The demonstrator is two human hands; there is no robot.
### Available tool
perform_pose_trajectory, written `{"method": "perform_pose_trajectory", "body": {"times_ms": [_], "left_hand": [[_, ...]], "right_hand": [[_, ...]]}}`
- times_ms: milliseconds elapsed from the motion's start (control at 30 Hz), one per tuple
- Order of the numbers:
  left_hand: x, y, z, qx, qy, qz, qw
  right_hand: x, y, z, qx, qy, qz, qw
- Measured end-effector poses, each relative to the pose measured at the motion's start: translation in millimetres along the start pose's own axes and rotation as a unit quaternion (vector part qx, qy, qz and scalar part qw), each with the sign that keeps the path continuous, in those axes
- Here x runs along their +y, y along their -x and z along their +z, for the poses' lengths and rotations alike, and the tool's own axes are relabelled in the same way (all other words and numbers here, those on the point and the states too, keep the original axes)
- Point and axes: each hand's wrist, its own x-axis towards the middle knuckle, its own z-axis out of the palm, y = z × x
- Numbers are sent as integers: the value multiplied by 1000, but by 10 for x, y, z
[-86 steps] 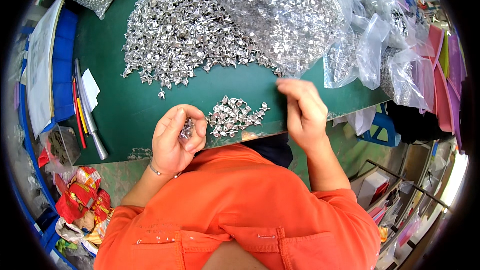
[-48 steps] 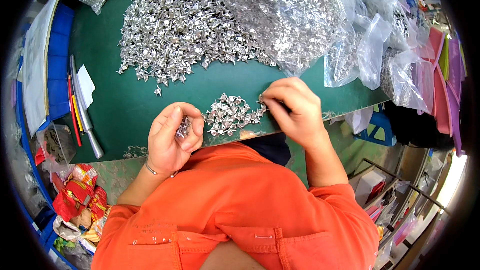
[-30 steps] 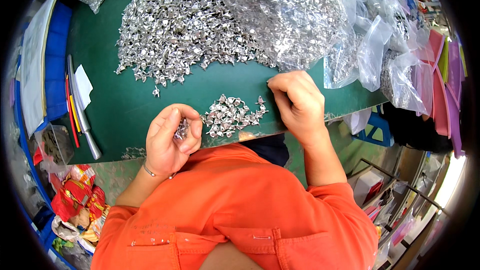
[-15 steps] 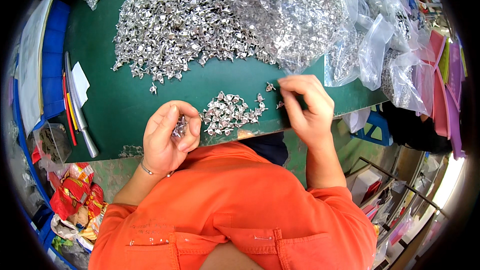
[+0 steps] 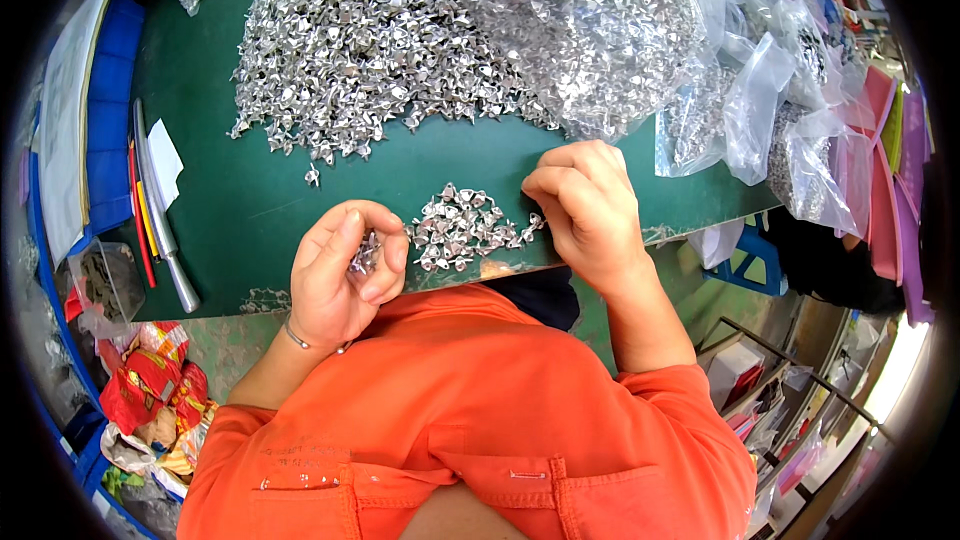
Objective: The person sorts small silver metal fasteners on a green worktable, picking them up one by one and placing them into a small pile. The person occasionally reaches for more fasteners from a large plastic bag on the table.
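Head view shows the left hand (image 5: 335, 275) curled around several metal pieces (image 5: 366, 253). The right hand (image 5: 592, 208) has its fingers bent together above the green desk (image 5: 440, 152), just beside a small pile (image 5: 458, 230) of similar pieces; whether it pinches one, I cannot tell. Each piece should be light, stiff and a little slippery, best taken by its edge between thumb and fingertip. They look shiny and angular. Farther away lie a large heap (image 5: 340, 60) and a wrinkled, clear plastic bag (image 5: 600, 40).

right grip (image 5: 592, 208) | shifted left | now nearer small metal-parts pile (image 5: 462, 228)
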Motion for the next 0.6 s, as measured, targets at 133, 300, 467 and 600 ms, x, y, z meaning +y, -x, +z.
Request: {"method": "perform_pose_trajectory", "body": {"times_ms": [133, 300, 467, 600], "left_hand": [[-4, 4, -5, 3, -1, 1, 1000], [-1, -1, -12, -16, 30, 3, 999], [-3, 3, -33, -21, 34, 0, 999], [-7, 4, -32, -18, 38, 1, 999]], "right_hand": [[21, 6, -44, 13, -61, -9, 998], [60, 158, -170, 113, -23, 95, 989], [-20, 237, -103, 30, -64, 49, 996], [-31, 126, -56, -14, -37, 11, 999]]}}
